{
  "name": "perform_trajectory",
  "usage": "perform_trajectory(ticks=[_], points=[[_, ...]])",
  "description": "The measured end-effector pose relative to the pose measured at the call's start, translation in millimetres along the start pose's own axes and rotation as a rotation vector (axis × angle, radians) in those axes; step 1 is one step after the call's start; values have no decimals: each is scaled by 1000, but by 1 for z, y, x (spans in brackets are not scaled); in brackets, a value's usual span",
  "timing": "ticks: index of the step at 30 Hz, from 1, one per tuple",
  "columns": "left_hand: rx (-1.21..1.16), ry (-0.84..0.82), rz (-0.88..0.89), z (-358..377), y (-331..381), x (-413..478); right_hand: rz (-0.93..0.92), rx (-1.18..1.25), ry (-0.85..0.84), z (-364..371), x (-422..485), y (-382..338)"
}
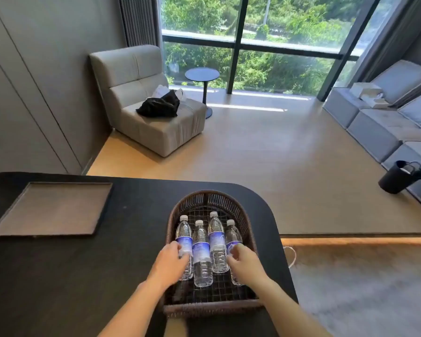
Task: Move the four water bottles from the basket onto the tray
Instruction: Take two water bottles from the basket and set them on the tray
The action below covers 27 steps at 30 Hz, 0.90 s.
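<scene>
Several clear water bottles with blue labels lie side by side in a dark wicker basket (210,308) on the right end of the black table. My left hand (171,261) curls over the lower half of the leftmost bottle (184,231). My right hand (244,262) wraps the lower half of the rightmost bottle (232,235). Both bottles still rest on the basket floor. The two middle bottles (201,251) (216,235) lie untouched between my hands. An empty rectangular grey tray (51,210) with a dark rim sits at the table's far left.
The black table (71,276) has a rounded right corner just beyond the basket. Past it are wooden floor, a grey armchair (156,127) holding dark cloth, a small round side table (202,75), a grey sofa (387,122) and a black bin (400,177).
</scene>
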<state>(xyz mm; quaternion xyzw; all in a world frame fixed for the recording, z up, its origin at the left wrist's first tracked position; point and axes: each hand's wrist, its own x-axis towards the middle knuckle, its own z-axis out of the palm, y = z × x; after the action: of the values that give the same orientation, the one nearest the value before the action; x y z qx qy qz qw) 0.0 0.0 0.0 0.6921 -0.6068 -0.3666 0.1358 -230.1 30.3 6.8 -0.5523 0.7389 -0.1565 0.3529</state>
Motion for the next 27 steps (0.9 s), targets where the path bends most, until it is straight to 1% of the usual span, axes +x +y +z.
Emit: perform_trajectory(ticks=[5, 7, 11, 14, 21, 27], points=[[12, -118, -5, 14, 4, 56, 64, -37, -38, -1, 59, -24], [-34, -161, -43, 21, 7, 74, 90, -62, -51, 2, 80, -28], [-158, -137, -167, 31, 16, 116, 84, -94, -54, 5, 121, -38], [-197, -149, -238, 28, 25, 133, 96, -79, -87, 11, 145, -41], [-118, -199, -313, 41, 20, 162, 143, -86, -186, 27, 185, -36], [111, -100, -292, 54, 25, 160, 182, -159, -209, 33, 204, -27]])
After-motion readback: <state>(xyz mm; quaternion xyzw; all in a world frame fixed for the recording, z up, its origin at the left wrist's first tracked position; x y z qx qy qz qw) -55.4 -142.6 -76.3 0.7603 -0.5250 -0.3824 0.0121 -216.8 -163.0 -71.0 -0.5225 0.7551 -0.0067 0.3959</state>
